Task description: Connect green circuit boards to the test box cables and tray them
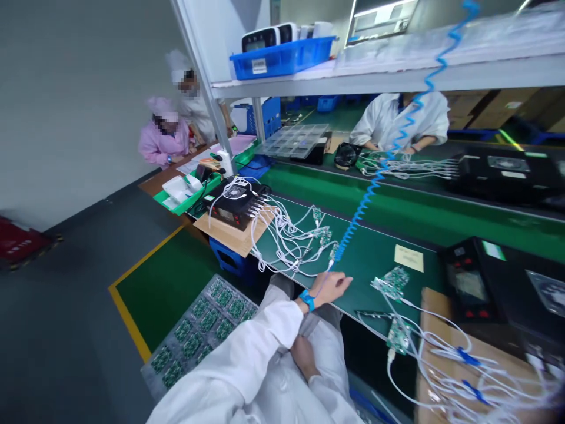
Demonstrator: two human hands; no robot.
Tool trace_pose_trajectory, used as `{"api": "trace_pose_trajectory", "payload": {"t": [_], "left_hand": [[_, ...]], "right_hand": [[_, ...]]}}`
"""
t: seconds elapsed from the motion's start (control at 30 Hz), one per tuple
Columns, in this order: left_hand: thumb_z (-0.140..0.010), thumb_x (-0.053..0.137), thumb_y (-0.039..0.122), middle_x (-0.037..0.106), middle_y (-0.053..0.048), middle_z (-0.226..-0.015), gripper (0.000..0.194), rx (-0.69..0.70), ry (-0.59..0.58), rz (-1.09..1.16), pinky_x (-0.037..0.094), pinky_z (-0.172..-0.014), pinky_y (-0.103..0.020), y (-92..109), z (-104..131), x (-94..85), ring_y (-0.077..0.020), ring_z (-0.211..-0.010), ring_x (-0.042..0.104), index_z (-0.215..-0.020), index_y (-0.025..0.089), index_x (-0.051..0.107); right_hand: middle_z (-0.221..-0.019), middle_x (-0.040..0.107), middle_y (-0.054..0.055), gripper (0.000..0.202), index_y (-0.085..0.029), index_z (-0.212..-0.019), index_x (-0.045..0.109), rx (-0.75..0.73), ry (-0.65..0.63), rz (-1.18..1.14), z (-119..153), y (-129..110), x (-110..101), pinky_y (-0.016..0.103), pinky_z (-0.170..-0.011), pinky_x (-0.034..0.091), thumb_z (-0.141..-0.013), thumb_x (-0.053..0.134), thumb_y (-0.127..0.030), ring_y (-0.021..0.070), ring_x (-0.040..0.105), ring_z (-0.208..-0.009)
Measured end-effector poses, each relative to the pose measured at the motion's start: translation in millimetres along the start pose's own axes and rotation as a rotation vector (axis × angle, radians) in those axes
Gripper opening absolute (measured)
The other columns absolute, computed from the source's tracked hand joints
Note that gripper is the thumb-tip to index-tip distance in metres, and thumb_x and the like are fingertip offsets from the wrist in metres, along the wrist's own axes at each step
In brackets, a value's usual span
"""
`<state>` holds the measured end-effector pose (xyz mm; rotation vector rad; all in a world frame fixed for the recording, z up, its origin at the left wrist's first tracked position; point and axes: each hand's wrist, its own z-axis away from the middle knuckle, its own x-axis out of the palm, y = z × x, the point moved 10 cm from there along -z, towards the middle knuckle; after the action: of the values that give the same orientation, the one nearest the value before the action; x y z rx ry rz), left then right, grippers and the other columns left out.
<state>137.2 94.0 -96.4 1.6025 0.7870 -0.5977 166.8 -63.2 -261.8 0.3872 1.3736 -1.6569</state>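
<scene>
My left hand (330, 287), with a blue strap (306, 300) round its wrist, rests at the front edge of the green bench. Its fingers are loosely bent and nothing shows in them. A coiled blue cord (364, 203) hangs down just behind it, by a small green circuit board (334, 251) on a white cable. My right hand (302, 351) lies low over my lap, its fingers hidden by my left sleeve. Right of my left hand, circuit boards (392, 282) (398, 335) with white cables lie on the bench.
A black device (229, 206) with bundled white cables (282, 229) stands at left; another (468, 282) stands at right beside cardboard (435, 300). A tray of boards (207, 321) is low at left. A shelf holds a blue bin (282, 58). Several people work beyond.
</scene>
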Motion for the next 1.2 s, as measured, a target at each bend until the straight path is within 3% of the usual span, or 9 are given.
{"api": "trace_pose_trajectory", "payload": {"t": [0.07,0.17,0.37,0.5,0.63,0.73,0.87,1.03,1.2], "left_hand": [[-0.102,0.055,0.039,0.066,0.001,-0.069,0.034,-0.003,-0.035,0.011,0.04,-0.06,-0.023,3,-1,-0.1,-0.012,-0.064,0.06,-0.076,0.019,0.066],[-0.096,0.066,0.037,0.065,0.002,-0.07,0.023,0.007,-0.067,0.008,0.045,-0.062,-0.023,5,-6,-9.8,-0.0122,-0.064,0.061,-0.08,0.02,0.068],[-0.102,0.054,0.027,0.063,-0.016,-0.114,0.018,-0.049,0.121,-0.159,0.05,-0.098,-0.042,-10,-37,-70.3,-0.0265,-0.11,0.06,-0.106,0.015,0.067],[-0.1,0.055,0.02,0.061,-0.016,-0.122,0.019,0.046,0.046,-0.28,0.046,-0.107,-0.045,0,-80,-63.1,-0.0287,-0.12,0.056,-0.114,0.015,0.066],[-0.09,0.057,0.002,0.066,-0.017,-0.101,0.015,0.072,-0.044,-0.368,0.046,-0.105,-0.046,6,-113,-42.2,-0.0305,-0.114,0.059,-0.093,0.011,0.07],[-0.087,0.054,-0.002,0.067,-0.018,-0.095,0.021,0.083,-0.071,-0.381,0.049,-0.1,-0.043,0,-123,-40.2,-0.0306,-0.111,0.059,-0.086,0.009,0.071],[-0.096,0.052,0.011,0.069,-0.015,-0.098,0.023,0.159,-0.068,-0.298,0.05,-0.099,-0.04,-5,-122,-53.4,-0.0269,-0.108,0.061,-0.094,0.012,0.075],[-0.101,0.052,0.02,0.072,-0.01,-0.103,0.024,0.227,-0.033,-0.082,0.053,-0.097,-0.035,-1,-108,-84.8,-0.0211,-0.101,0.067,-0.109,0.016,0.074],[-0.103,0.046,0.02,0.071,-0.01,-0.107,0.029,0.208,0.02,0.291,0.059,-0.082,-0.031,-1,-89,-110.6,-0.0153,-0.083,0.072,-0.125,0.016,0.065]], "right_hand": [[-0.067,0.07,0.004,0.04,-0.025,-0.058,0.063,-0.06,-0.052,-0.067,1,24,11,0.034,-0.071,0.056,-0.094,0.058,-0.04,0.028,0.076,-0.077],[-0.062,0.072,0.006,0.049,-0.028,-0.05,0.055,-0.095,-0.023,-0.166,3,55,12,0.039,-0.065,0.052,-0.091,0.044,-0.051,0.036,0.077,-0.075],[-0.056,0.068,0.007,0.054,-0.029,-0.05,0.056,-0.072,0.166,-0.41,0,91,-12,0.038,-0.055,0.042,-0.087,0.045,-0.067,0.0351,0.072,-0.059],[-0.05,0.062,0.005,0.053,-0.028,-0.049,0.052,-0.065,0.222,-0.449,-4,96,-22,0.039,-0.053,0.038,-0.084,0.048,-0.068,0.0329,0.068,-0.053],[-0.045,0.053,0.001,0.06,-0.027,-0.05,0.043,-0.145,0.183,-0.478,-8,63,-29,0.038,-0.049,0.036,-0.081,0.046,-0.077,0.0265,0.056,-0.044],[-0.048,0.042,-0.003,0.062,-0.025,-0.056,0.037,-0.169,0.233,-0.57,-9,20,-57,0.034,-0.051,0.038,-0.082,0.049,-0.08,0.0184,0.045,-0.046],[-0.064,0.05,-0.004,0.051,-0.024,-0.078,0.049,-0.045,0.607,-0.684,-13,-20,-146,0.03,-0.062,0.044,-0.087,0.058,-0.074,0.0156,0.048,-0.059],[-0.125,0.061,0.021,0.072,-0.015,-0.116,0.06,-0.119,0.901,-0.704,-58,-64,-250,0.047,-0.105,0.043,-0.092,0.041,-0.08,0.0291,0.058,-0.115],[-0.099,0.075,0.012,0.078,-0.019,-0.107,0.068,-0.098,0.444,-1.167,-143,-86,-242,0.041,-0.09,0.056,-0.085,0.041,-0.089,0.0269,0.071,-0.101]]}}
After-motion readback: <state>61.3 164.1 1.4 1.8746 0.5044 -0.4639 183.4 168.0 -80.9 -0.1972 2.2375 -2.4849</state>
